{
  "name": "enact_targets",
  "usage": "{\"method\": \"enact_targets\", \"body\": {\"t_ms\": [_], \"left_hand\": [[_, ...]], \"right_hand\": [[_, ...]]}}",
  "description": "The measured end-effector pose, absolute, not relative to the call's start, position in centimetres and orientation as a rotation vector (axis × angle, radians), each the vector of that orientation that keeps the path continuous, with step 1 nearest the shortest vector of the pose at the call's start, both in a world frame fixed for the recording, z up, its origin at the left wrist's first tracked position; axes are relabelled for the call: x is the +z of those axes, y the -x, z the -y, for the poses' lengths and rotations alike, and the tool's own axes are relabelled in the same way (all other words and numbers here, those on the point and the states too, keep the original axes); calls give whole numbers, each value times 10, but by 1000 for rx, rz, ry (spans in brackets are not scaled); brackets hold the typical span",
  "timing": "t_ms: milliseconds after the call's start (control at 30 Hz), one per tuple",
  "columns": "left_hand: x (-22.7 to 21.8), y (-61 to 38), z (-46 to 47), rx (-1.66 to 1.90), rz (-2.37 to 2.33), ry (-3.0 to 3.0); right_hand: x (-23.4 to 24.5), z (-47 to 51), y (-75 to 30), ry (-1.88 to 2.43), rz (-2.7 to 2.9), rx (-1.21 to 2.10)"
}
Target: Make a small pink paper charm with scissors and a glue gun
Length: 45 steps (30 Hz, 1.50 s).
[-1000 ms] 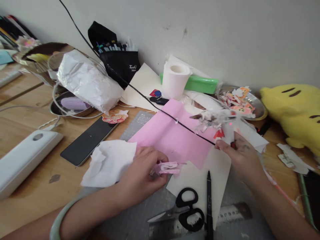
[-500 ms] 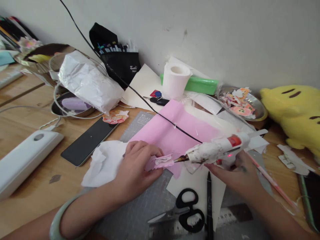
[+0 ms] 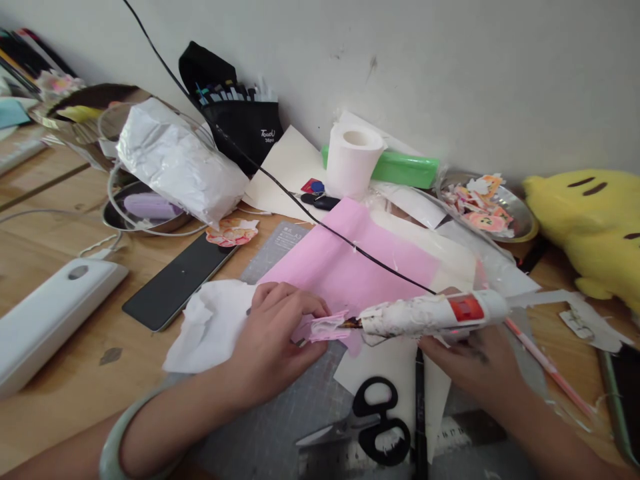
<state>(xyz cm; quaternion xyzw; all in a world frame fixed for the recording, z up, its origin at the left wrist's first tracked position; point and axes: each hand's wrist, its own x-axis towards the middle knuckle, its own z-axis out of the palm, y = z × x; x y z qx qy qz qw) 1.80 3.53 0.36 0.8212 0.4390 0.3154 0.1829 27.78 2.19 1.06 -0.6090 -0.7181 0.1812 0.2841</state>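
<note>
Crusted glue gun (image 3: 425,317) levelled — against folded pink strip (image 3: 326,327).

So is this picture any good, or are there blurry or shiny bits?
In the head view, light is soft and fairly even; glossy highlights mark the white package and green packet; fine print on the grey cutting mat is too soft to read; the glue gun in the right hand shows fairly clearly, though the hand looks slightly blurred.
</note>
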Motion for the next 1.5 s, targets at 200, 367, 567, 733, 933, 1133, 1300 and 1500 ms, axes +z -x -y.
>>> {"method": "enact_targets", "body": {"t_ms": [200,367,567,733,933,1133,1300,1500], "left_hand": [[1,-19,-35,950,-1215,-2301],[0,-19,-36,945,-1214,-2291],[2,-19,-35,933,-1205,-2299],[4,-20,-35,936,-1208,-2302],[1,-20,-36,945,-1218,-2277],[1,-19,-35,949,-1203,-2270],[3,-19,-35,935,-1209,-2274],[5,-19,-33,919,-1187,-2291]], "right_hand": [[7,-25,-281,1424,2001,431],[7,-25,-283,1376,2045,452],[10,-24,-281,1412,2057,376],[11,-23,-279,1449,2070,207],[7,-23,-281,1498,2113,248],[9,-24,-282,1453,2113,345],[8,-25,-282,1425,2112,330],[9,-25,-282,1441,2082,125]]}}
